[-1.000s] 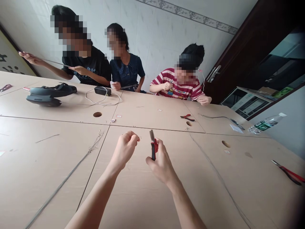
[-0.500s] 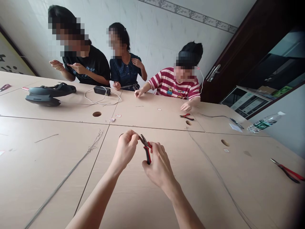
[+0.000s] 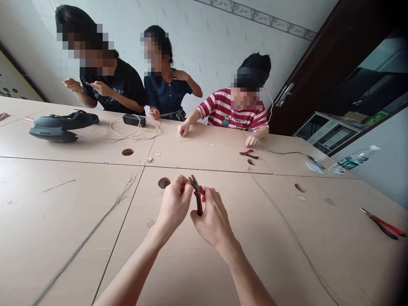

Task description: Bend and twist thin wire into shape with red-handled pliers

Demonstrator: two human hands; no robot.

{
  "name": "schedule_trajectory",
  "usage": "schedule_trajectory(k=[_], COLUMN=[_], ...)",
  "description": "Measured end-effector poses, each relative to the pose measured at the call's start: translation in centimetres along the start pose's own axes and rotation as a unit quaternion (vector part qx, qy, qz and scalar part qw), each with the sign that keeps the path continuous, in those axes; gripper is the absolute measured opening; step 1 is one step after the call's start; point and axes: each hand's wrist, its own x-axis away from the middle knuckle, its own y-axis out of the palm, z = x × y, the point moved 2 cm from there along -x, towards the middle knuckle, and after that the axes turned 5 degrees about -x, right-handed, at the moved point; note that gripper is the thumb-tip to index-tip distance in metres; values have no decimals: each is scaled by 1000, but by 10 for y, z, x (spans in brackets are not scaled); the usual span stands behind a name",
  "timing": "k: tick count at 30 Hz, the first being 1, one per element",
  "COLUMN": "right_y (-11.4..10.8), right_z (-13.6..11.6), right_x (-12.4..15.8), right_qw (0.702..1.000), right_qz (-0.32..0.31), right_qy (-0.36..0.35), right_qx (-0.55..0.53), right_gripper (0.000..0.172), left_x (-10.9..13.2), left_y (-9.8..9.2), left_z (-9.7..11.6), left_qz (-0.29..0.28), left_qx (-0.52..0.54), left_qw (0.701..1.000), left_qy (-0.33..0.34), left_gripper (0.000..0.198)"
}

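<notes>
In the middle of the head view, my right hand [image 3: 212, 216] is wrapped round a pair of pliers [image 3: 198, 199] with red and black handles. The metal jaws point up and away from me, slightly parted. Close beside them on the left, my left hand [image 3: 177, 199] is closed in a pinch. What its fingers hold is too small to make out. To the left lies a bundle of thin grey wires [image 3: 86, 240] with a frayed, tangled far end. A second wire bundle [image 3: 291, 233] runs along the table on the right.
Three people sit across the table [image 3: 165, 263]. Another pair of pliers [image 3: 249, 154] lies near the striped sleeve; a third [image 3: 382, 224] is at the right. A grey headset [image 3: 60, 126], black adapter [image 3: 134, 120], water bottle [image 3: 355, 160] and round table holes [image 3: 164, 183] are also around.
My left hand has shifted right, closer to the plier jaws, uncovering a hole in the table. The pliers stay in my right hand, turned slightly more upright.
</notes>
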Motion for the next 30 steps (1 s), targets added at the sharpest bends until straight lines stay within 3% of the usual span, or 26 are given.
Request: schedule_trajectory(k=[10, 20, 30], right_y=[1, -1, -3], right_z=[3, 3, 8], right_x=[-2, -3, -4], right_qw=[1000, 1000, 999], right_qz=[4, 4, 36], right_qy=[11, 26, 9], right_qx=[-3, -5, 10], right_gripper=[22, 16, 14], left_x=[0, 0, -3], left_y=[3, 4, 1], left_z=[-1, 0, -4], left_qz=[-12, -10, -43], left_qx=[-6, -11, -5], left_qw=[1000, 1000, 999], left_qy=[2, 3, -1], left_gripper=[17, 19, 19])
